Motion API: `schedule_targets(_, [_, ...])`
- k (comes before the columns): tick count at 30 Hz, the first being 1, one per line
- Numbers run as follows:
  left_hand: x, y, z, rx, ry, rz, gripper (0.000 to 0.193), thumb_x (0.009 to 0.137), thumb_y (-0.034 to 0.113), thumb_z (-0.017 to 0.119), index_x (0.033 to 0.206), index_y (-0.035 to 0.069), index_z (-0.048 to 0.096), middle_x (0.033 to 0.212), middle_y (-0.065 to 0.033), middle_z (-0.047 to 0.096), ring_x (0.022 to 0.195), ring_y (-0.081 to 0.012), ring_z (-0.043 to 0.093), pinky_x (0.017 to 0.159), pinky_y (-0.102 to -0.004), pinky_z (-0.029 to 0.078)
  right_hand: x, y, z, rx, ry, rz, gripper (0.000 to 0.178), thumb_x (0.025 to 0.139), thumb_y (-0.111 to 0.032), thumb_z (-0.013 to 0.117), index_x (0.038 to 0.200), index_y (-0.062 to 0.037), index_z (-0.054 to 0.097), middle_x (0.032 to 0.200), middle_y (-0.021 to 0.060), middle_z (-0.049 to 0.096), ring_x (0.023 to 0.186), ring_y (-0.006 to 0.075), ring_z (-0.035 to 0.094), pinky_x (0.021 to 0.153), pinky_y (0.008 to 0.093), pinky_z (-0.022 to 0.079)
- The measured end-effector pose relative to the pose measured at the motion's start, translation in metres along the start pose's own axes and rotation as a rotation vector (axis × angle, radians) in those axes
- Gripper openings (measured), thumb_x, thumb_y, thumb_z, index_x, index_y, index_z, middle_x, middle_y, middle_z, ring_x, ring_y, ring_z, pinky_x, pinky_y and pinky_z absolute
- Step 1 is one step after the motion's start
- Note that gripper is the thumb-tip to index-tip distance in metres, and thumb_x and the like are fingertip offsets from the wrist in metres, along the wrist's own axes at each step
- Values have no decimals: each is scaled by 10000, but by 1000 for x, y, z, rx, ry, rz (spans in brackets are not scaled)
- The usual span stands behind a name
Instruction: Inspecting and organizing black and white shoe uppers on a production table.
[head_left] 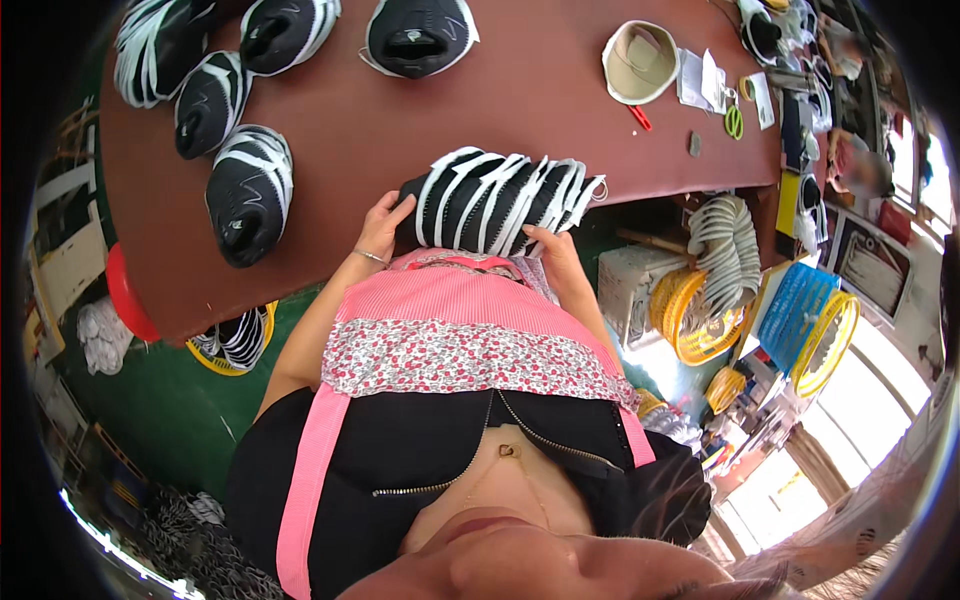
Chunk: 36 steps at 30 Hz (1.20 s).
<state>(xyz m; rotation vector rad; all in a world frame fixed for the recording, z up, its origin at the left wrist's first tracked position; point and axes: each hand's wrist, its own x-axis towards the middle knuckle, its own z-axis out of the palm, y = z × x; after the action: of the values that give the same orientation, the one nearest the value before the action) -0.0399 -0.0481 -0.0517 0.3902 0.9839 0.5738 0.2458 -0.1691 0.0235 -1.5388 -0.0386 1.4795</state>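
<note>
At the near edge of the reddish-brown table (520, 110), a nested stack of black shoe uppers with white edges (490, 205) lies sideways against my apron. My left hand (380, 228) grips its left end, thumb on top. On the lower right of the same stack, my right hand (558, 255) presses with its thumb, and its other fingers are partly hidden. To the left, another stack of black uppers (250, 195) rests on the table with its toe toward me. A single-looking black upper (418, 38) sits farther back.
Several more upper stacks (165, 50) stand at the far left. At the right are a beige bowl-shaped piece (640, 65), a red-handled tool (640, 118), green-handled scissors (734, 122) and a small grey block (694, 144). A yellow basket (690, 335) stands below the table's right side, a red stool (128, 295) at its left.
</note>
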Motion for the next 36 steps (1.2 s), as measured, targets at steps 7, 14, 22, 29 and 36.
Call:
schedule_targets(7, [-11, -24, -18, -147, -19, -59, 387, 1007, 255, 613, 1329, 42, 594, 1308, -73, 649, 1222, -200, 579, 1097, -371, 389, -1, 37, -16, -50, -5, -150, 387, 830, -92, 678, 1195, 35, 642, 1081, 73, 708, 971, 192, 654, 880, 331, 503])
schedule_targets(14, [-26, -2, 14, -278, -15, -69, 470, 997, 326, 588, 1363, 32, 577, 1321, -110, 649, 1214, -230, 604, 1099, -401, 418, 1, 37, -21, 76, -100, -27, 527, 783, 84, 618, 1307, 62, 565, 1163, 144, 689, 1035, 269, 661, 962, 387, 498])
schedule_targets(22, [5, 10, 7, 966, 329, 295, 482, 929, 404, 713, 1175, 7, 597, 1213, -152, 641, 1101, -330, 609, 941, -433, 477, 30, -45, 48, -524, 52, -394, 449, 895, -250, 769, 1122, 124, 670, 1031, 150, 736, 913, 198, 684, 847, 334, 521])
schedule_targets(29, [-117, 126, -12, 1700, 1054, 941, 423, 787, 254, 808, 1158, 135, 640, 1121, -89, 632, 1065, -300, 589, 910, -440, 453, 50, -47, 54, -643, 296, -544, 670, 872, -294, 805, 1329, 79, 488, 1251, 229, 639, 1156, 286, 622, 1023, 384, 451])
schedule_targets(36, [-154, 151, -103, 807, 803, 762, 225, 925, 111, 734, 1101, 43, 611, 1056, -62, 688, 961, -158, 642, 894, -298, 500, 51, -52, 49, -820, 456, -687, 620, 964, -378, 700, 1304, 86, 469, 1234, 263, 603, 1150, 352, 606, 1017, 422, 451])
